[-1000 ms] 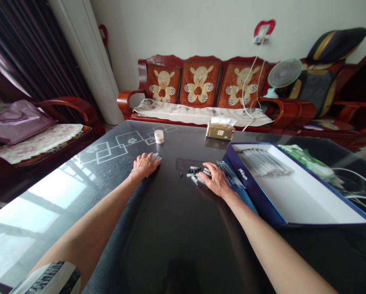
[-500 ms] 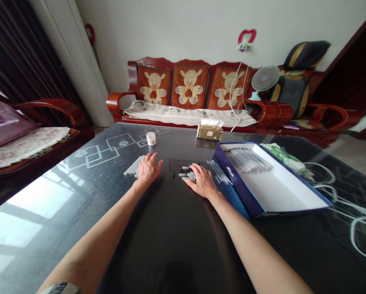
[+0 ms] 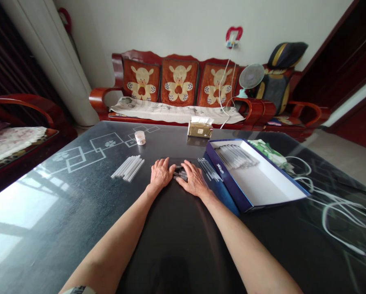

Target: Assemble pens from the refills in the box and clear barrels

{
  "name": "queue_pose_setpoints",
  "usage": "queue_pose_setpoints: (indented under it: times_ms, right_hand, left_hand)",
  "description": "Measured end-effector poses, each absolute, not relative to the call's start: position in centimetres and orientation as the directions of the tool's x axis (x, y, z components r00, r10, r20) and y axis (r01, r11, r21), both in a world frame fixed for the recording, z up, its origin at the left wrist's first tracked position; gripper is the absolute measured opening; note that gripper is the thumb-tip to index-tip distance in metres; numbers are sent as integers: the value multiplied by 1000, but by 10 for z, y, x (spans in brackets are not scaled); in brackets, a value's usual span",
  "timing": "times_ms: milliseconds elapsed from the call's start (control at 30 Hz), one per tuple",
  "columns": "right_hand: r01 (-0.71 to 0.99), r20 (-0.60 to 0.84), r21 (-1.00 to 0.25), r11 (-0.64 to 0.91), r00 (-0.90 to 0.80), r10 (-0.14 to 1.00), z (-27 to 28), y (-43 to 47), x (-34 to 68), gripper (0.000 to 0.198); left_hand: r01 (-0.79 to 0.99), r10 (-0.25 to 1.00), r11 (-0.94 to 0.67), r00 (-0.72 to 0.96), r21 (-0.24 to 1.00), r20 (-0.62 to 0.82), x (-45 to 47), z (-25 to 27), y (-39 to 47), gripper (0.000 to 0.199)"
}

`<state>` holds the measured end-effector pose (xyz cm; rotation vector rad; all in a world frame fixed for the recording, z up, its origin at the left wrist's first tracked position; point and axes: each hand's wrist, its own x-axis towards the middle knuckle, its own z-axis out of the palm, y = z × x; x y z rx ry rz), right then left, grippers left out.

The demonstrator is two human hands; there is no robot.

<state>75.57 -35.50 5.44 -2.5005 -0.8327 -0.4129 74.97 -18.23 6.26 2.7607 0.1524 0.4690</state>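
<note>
My left hand (image 3: 162, 173) and my right hand (image 3: 195, 179) are both palm down at the middle of the dark table (image 3: 170, 232), thumbs turned toward each other. Between them lies a pile of small grey and black pieces (image 3: 180, 174), partly covered by my fingers. The left hand is unclenched, fingers spread, at the left edge of the pile. The right hand is likewise loose, its fingers reaching over the right side of the pile; neither is closed round a piece, though I cannot tell how firmly the fingertips touch. Left of my left hand, well apart from it, a row of white tubes (image 3: 127, 168) lies slanted and side by side. Just right of my right hand lies a row of thin rods (image 3: 209, 169), next to the wall of a blue box (image 3: 228, 176) with a white inside. At the far left of the box's interior are clear slender sticks (image 3: 236, 156), laid close together. A small white jar (image 3: 140, 138) stands upright on the far left, and a tissue pack (image 3: 200, 130) on the far side, beyond the pile.
</note>
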Motion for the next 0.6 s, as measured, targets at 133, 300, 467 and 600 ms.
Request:
queue_pose_setpoints:
  times_ms: [133,300,467,600]
  right_hand:
    - [697,582,-352,-625,686,437,70,-359,750,46]
    - [685,749,-270,-677,591,299,127,-394,773,28]
    - [234,487,-249,-940,869,88,147,-460,828,23]
    - [11,80,-153,-988,997,-1,126,-486,848,19]
  left_hand:
    - [21,177,-920,913,392,367,754,54,-177,51]
    - [2,183,-920,887,392,424,757,49,-175,48]
    - [2,203,-903,883,429,424,756,51,-176,47]
    - [14,222,-896,879,443,422,758,52,-177,46]
